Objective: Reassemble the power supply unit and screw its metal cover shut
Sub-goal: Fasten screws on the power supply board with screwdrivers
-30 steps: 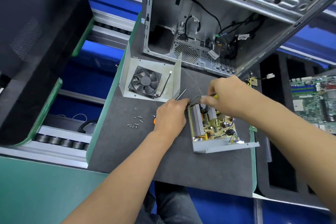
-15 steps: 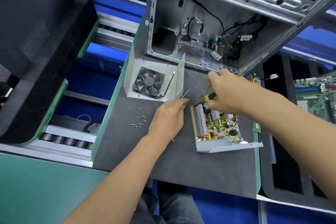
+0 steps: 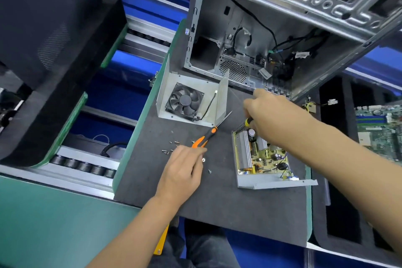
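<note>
The right hand covers the far end of the open power supply base, its fingers curled round a yellow-and-black handled tool whose tip is hidden among the parts near a ribbed strip at the base's far left corner. What kind of tool it is cannot be told. The left hand rests palm down on the grey mat, fingers loosely bent, its fingertips touching the orange handle of a screwdriver that lies flat; whether it grips the handle is unclear. Small screws lie scattered just beyond that hand, some partly hidden by it. The base sits on the mat's right part, circuit board and heat sinks exposed, its near flange close to the mat's green right edge. The metal cover with its fan lies open side up, well apart, at the mat's far left. Behind stands an open computer chassis, cropped at the top. A motherboard is cut off at the right. Conveyor rollers run at the left.
</note>
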A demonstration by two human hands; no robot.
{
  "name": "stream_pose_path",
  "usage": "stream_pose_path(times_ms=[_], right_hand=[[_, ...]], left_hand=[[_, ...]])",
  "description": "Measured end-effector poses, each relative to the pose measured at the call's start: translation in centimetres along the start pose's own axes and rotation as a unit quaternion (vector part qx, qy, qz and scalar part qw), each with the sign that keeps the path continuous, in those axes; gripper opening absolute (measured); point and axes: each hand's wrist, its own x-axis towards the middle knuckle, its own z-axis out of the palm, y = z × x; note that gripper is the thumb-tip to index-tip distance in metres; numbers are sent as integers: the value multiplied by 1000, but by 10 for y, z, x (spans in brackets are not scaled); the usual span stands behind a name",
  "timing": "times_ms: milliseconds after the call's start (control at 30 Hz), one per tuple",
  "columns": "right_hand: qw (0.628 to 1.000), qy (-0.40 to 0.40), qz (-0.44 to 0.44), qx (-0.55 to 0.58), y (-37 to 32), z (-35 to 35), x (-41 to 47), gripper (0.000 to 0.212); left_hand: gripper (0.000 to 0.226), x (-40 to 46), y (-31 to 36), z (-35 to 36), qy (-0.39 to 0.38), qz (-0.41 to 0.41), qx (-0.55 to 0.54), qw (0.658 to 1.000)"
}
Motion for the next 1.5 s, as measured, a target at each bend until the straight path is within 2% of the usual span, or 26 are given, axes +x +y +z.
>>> stream_pose_path(times_ms=[67, 133, 233, 333, 433, 500, 567, 667, 733, 900, 967, 1033, 1133, 1267, 1300, 1400, 1433, 1500], right_hand=[[996, 37, -27, -71, -4, 0, 1, 7], [996, 42, -7, -76, -7, 3, 2, 29], [998, 16, 60, -14, -11, 0, 9, 40], [995, -52, 56, 66, -8, -6, 10, 36], [1000, -18, -1, 20, -6, -6, 4, 15], [999, 14, -12, -36, -5, -4, 0, 20], [996, 12, 26, -80, 0, 1, -5, 31], [995, -36, 89, 39, 9, 4, -12, 34], [994, -54, 49, 81, 9, 2, -13, 27], [999, -26, 10, -43, 11, 1, -10, 5], [998, -26, 15, -56, 9, 4, -10, 27], [999, -16, 25, -39, 5, 4, -9, 34], [999, -30, 20, 30, 2, 0, -9, 29], [1000, -11, 2, 3, 7, -5, -5, 10], [1000, 1, 1, -8, 6, -5, -2, 12], [998, 7, 45, -38, 3, -4, 3, 46], [998, 9, 55, -28, 3, -4, 4, 49], [998, -17, 58, 20, 2, -4, 4, 39]], left_hand=[[16, -1, -1, 2, 7, -1, 6, 1000], [15, -1, -2, 3, 6, -2, 13, 1000], [15, -2, -3, 4, 3, -1, 25, 1000], [14, -2, -4, 4, -2, -5, 32, 999], [15, -1, -5, 3, -2, -12, 29, 1000], [15, -1, -5, 3, 0, -12, 33, 999], [13, 0, -4, 2, -1, -17, 32, 999], [12, 1, -2, 0, -10, -29, 35, 999], [12, 1, -2, 0, -12, -29, 40, 999], [12, 3, -1, 0, -11, -28, 44, 999], [12, 2, -1, 1, -15, -34, 47, 998], [12, 1, -2, 1, -12, -40, 49, 998], [12, 2, 0, 0, -9, -52, 49, 997], [13, 3, 0, -1, -5, -59, 46, 997], [12, 3, -1, -1, -4, -61, 48, 997], [12, 2, -1, 0, -2, -66, 48, 997], [13, 2, 0, 0, -1, -68, 48, 997], [14, 3, 0, -1, 1, -72, 40, 997]])
